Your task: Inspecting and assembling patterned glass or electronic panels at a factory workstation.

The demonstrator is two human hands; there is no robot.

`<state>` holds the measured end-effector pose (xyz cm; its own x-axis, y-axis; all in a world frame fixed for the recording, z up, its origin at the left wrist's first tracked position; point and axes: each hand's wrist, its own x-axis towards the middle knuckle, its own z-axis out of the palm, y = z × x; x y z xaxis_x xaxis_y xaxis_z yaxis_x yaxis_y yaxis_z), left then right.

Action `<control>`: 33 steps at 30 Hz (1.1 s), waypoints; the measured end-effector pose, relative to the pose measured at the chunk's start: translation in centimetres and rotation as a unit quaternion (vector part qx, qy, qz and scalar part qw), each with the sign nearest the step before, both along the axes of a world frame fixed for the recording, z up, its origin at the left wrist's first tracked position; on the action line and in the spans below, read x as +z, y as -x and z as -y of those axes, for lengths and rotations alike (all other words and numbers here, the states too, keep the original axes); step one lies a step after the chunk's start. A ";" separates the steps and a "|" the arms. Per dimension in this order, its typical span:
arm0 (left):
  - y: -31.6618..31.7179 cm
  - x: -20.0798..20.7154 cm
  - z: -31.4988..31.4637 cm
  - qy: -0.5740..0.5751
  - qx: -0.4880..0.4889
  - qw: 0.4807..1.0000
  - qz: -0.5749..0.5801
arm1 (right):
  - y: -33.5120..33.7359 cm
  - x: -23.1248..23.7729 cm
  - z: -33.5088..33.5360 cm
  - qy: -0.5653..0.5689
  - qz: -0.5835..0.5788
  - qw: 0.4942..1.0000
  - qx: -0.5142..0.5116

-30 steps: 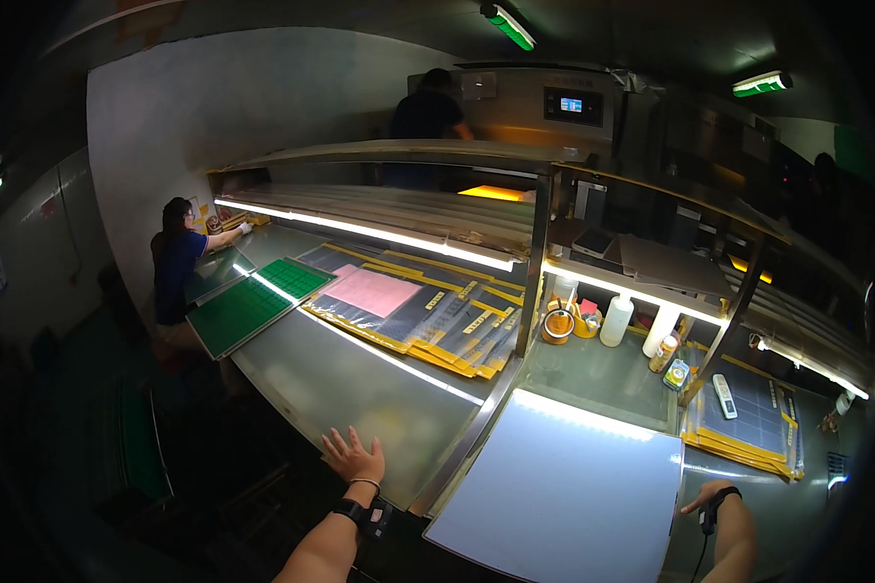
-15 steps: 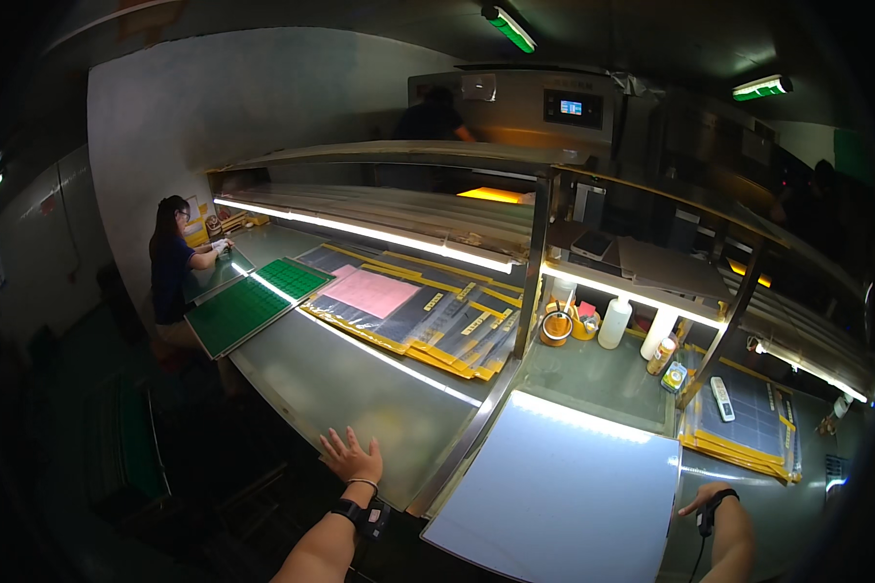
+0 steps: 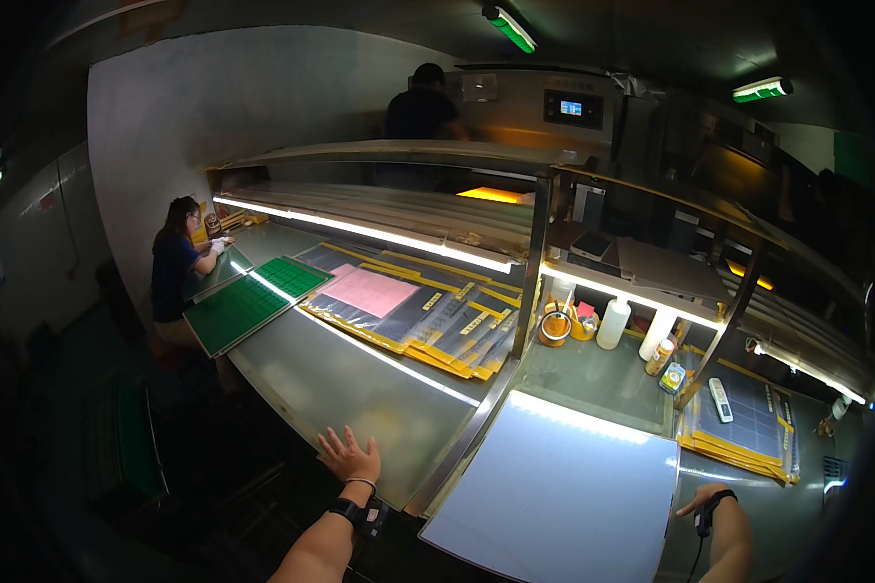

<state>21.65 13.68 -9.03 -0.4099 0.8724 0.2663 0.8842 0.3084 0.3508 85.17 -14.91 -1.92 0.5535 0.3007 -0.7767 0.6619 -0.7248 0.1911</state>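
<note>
Head view: a pale, brightly lit panel (image 3: pixel 554 486) lies on the bench, between the person's two hands. At its twelve to one o'clock stand an orange pot (image 3: pixel 554 328), a white bottle (image 3: pixel 613 323) and a small brown bottle (image 3: pixel 660 357), their contents too small for me to make out. From the left hand (image 3: pixel 350 455), fingers spread wide and gripping nothing, the panel lies toward four o'clock. From the right hand (image 3: pixel 705 498), it's just beside, toward nine; how far those fingers open, I can't tell. Yellow-edged sheets (image 3: pixel 734 442) lie at two o'clock.
</note>
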 end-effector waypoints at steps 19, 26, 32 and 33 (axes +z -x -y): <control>-0.1 0.6 0.3 0.011 0.000 1.000 0.008 | -0.4 -0.1 0.6 -0.013 -0.012 0.999 0.037; -0.1 0.7 0.0 0.015 0.001 1.000 0.011 | 0.4 0.7 -0.1 -0.016 -0.013 1.000 0.014; -0.2 1.1 0.2 0.025 -0.001 1.000 0.009 | -1.0 -0.8 0.3 0.000 -0.013 1.000 0.006; -0.3 1.0 0.2 0.028 -0.001 1.000 0.008 | -1.1 -0.9 0.3 0.005 -0.006 1.000 0.008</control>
<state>21.91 13.45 -8.01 -0.4123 0.8864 0.2104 0.8789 0.3262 0.3480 86.24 -15.16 -2.87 0.5397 0.3020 -0.7858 0.6754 -0.7125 0.1900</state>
